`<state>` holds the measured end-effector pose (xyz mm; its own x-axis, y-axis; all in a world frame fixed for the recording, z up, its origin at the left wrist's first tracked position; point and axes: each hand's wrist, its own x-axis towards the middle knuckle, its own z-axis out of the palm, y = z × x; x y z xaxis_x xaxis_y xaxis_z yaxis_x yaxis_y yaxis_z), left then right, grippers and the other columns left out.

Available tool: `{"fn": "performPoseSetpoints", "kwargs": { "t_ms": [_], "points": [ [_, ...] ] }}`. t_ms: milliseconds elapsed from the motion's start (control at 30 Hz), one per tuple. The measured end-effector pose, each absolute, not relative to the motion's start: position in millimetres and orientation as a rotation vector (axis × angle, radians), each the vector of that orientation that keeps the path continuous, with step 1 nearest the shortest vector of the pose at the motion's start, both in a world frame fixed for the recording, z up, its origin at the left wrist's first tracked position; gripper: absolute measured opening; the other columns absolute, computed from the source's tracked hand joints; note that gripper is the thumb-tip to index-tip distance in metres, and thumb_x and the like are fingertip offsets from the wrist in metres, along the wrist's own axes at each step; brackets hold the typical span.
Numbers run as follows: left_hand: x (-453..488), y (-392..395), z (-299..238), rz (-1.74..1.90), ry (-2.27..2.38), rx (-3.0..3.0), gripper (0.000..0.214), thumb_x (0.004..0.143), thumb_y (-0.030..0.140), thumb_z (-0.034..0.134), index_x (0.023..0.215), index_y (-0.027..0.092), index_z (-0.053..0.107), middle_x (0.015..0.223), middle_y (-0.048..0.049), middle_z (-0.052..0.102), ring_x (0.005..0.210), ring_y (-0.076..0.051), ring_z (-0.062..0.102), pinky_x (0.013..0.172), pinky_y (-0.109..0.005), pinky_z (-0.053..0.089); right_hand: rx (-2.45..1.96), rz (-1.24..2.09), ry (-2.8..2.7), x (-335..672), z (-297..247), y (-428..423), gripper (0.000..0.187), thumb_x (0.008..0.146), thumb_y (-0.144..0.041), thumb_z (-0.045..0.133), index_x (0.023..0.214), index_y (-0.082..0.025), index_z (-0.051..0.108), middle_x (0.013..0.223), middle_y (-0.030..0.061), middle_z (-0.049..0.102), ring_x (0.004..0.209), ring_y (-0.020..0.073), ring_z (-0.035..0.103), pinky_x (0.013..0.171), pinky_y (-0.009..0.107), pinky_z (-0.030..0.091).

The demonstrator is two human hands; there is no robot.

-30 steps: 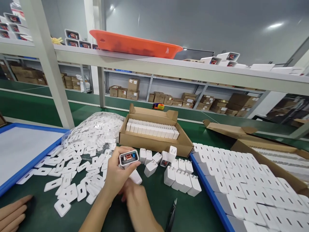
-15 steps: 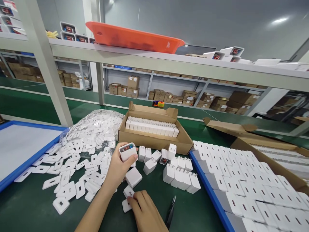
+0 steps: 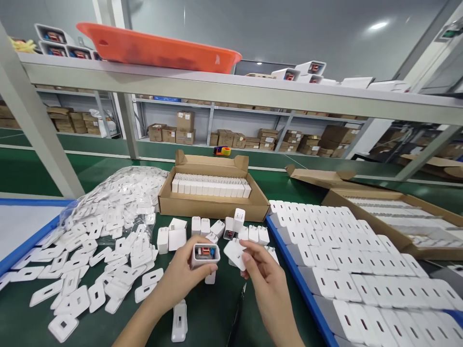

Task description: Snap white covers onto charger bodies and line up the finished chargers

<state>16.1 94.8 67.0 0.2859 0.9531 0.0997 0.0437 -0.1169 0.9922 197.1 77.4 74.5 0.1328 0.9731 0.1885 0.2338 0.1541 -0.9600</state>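
Observation:
My left hand [image 3: 183, 272] is closed around a white charger housing [image 3: 196, 261], its open end turned toward me with red and blue electronic parts [image 3: 207, 251] visible inside. Just to the right, my right hand [image 3: 267, 277] pinches a small white cover plate [image 3: 234, 252] between thumb and fingers. A narrow gap separates the plate from the housing. Below my hands, another white cover [image 3: 179, 322] lies on the green table. Dark tweezers [image 3: 237, 313] lie between my forearms, partly blurred. Several white chargers with prongs [image 3: 253, 234] stand behind my hands.
On the left, loose white covers [image 3: 74, 301] spread from a clear plastic bag [image 3: 119, 193]. A cardboard box [image 3: 213, 210] of chargers stands ahead. To the right, a blue-edged tray [image 3: 300, 294] holds rows of chargers, beside another open box [image 3: 430, 248]. An orange tray [image 3: 159, 50] sits on the shelf above.
My right hand has risen from the covers on the table and now holds one beside the housing. My left hand has lowered the housing and tilted its open end toward me. The view has shifted right.

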Motion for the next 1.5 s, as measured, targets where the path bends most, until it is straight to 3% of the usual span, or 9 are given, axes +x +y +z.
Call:
{"fn": "performPoseSetpoints", "kwargs": {
  "t_ms": [100, 233, 300, 467, 767, 900, 1133, 1333, 1500],
  "points": [
    [26, 87, 64, 0.847, 0.946, 1.492, 0.028, 0.082, 0.026, 0.062, 0.107, 0.024, 0.05, 0.086, 0.0029, 0.056, 0.077, -0.016, 0.054, 0.071, -0.026, 0.042, -1.249, 0.83, -1.481, 193, 82, 76, 0.024, 0.09, -0.039, 0.053, 0.096, -0.021, 0.067, 0.08, 0.0033, 0.063, 0.068, 0.0145, 0.058, 0.06, 0.023, 0.047],
    [30, 82, 63, 0.785, 0.865, 1.531, 0.044, 0.087, 0.04, 0.058, 0.125, 0.028, 0.038, 0.11, -0.0028, 0.054, 0.1, -0.022, 0.053, 0.088, -0.033, 0.041, -1.258, 0.703, -1.745, 194, 77, 70, 0.022, 0.089, -0.029, 0.053, 0.099, -0.024, 0.072, 0.086, 0.0039, 0.061, 0.071, 0.0146, 0.059, 0.055, 0.022, 0.046],
    [29, 81, 63, 0.757, 0.89, 1.512, 0.05, 0.087, 0.046, 0.056, 0.128, 0.028, 0.032, 0.1, -0.0022, 0.053, 0.093, -0.022, 0.054, 0.084, -0.033, 0.041, -1.212, 0.614, -1.798, 198, 72, 65, 0.021, 0.089, -0.026, 0.055, 0.101, -0.024, 0.072, 0.091, 0.0049, 0.061, 0.075, 0.0152, 0.061, 0.053, 0.021, 0.047],
    [31, 79, 58, 0.728, 0.893, 1.491, 0.047, 0.087, 0.051, 0.055, 0.121, 0.029, 0.03, 0.081, 0.0031, 0.045, 0.075, -0.019, 0.048, 0.068, -0.027, 0.038, -1.106, 0.425, -1.836, 205, 64, 56, 0.02, 0.092, -0.019, 0.051, 0.094, -0.022, 0.071, 0.09, 0.0044, 0.064, 0.083, 0.0152, 0.065, 0.07, 0.023, 0.054],
    [39, 72, 46, 0.838, 0.889, 1.59, 0.034, 0.09, 0.055, 0.048, 0.099, 0.025, 0.038, 0.073, 0.0044, 0.042, 0.064, -0.017, 0.041, 0.06, -0.027, 0.03, -1.121, 0.601, -2.031, 218, 77, 45, 0.021, 0.094, -0.021, 0.048, 0.109, -0.024, 0.063, 0.107, 0.0055, 0.065, 0.097, 0.0157, 0.066, 0.083, 0.025, 0.057],
    [39, 69, 42, 0.964, 0.844, 1.469, 0.038, 0.089, 0.06, 0.048, 0.099, 0.026, 0.036, 0.082, 0.0023, 0.045, 0.069, -0.017, 0.047, 0.064, -0.028, 0.038, -1.156, 0.337, -2.148, 212, 68, 36, 0.051, 0.085, -0.023, 0.062, 0.134, -0.024, 0.046, 0.129, 0.0106, 0.057, 0.113, 0.0214, 0.061, 0.088, 0.028, 0.058],
    [41, 65, 52, 1.025, 0.705, 1.355, 0.044, 0.083, 0.066, 0.053, 0.101, 0.027, 0.045, 0.093, -0.0007, 0.053, 0.076, -0.017, 0.048, 0.066, -0.027, 0.038, -0.902, -0.358, -2.067, 201, 59, 40, 0.028, 0.09, -0.017, 0.053, 0.118, -0.011, 0.054, 0.104, 0.015, 0.069, 0.094, 0.0222, 0.066, 0.079, 0.034, 0.06],
    [43, 68, 63, 0.838, 0.654, 1.245, 0.047, 0.08, 0.065, 0.058, 0.091, 0.02, 0.06, 0.079, -0.0016, 0.053, 0.073, -0.017, 0.047, 0.066, -0.027, 0.038, -0.846, -0.609, -2.062, 219, 47, 39, 0.024, 0.087, -0.008, 0.057, 0.11, -0.009, 0.058, 0.098, 0.0149, 0.072, 0.099, 0.0228, 0.065, 0.083, 0.036, 0.058],
    [45, 68, 60, 0.796, 0.705, 1.047, 0.042, 0.082, 0.06, 0.059, 0.088, 0.019, 0.063, 0.08, -0.0026, 0.055, 0.076, -0.018, 0.049, 0.071, -0.027, 0.042, -0.906, -0.56, -2.117, 223, 40, 31, 0.024, 0.09, -0.007, 0.054, 0.113, -0.012, 0.057, 0.104, 0.0141, 0.07, 0.103, 0.0222, 0.065, 0.084, 0.036, 0.058]
  ]
}}
